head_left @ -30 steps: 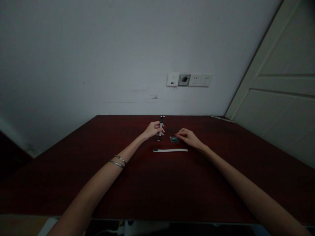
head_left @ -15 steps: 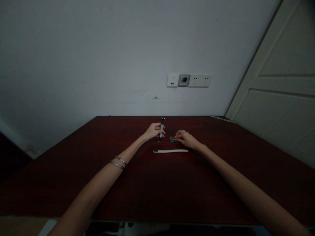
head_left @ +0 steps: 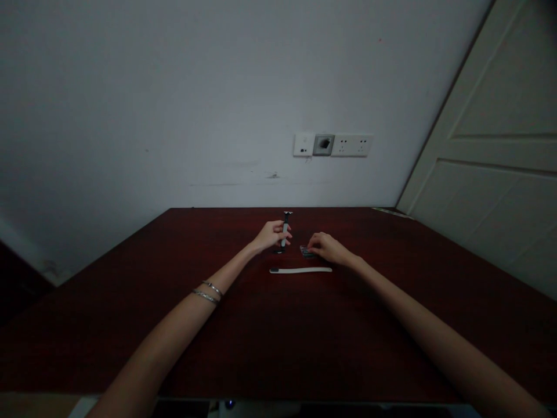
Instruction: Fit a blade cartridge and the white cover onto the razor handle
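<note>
My left hand (head_left: 270, 237) is closed around the pale handle of a razor (head_left: 285, 229). The razor stands nearly upright, its dark T-shaped head at the top. By its lower end is a small dark piece (head_left: 279, 251); I cannot tell whether it is part of the razor. To the right, my right hand (head_left: 327, 247) has its fingertips pinched on a small clear case (head_left: 306, 251) lying on the table, partly hidden by the fingers. In front of both hands lies a slim white toothbrush-like stick (head_left: 302, 270) with a dark left end.
The dark red table (head_left: 243, 337) reaches back to a pale wall (head_left: 217, 104). Sockets (head_left: 351, 146) are set in the wall above it. A panelled door (head_left: 491, 151) leans in view at the right.
The view has tilted slightly, so everything sits a little lower. My right fingertips have shifted a little on the clear case. My left hand still holds the razor in about the same place.
</note>
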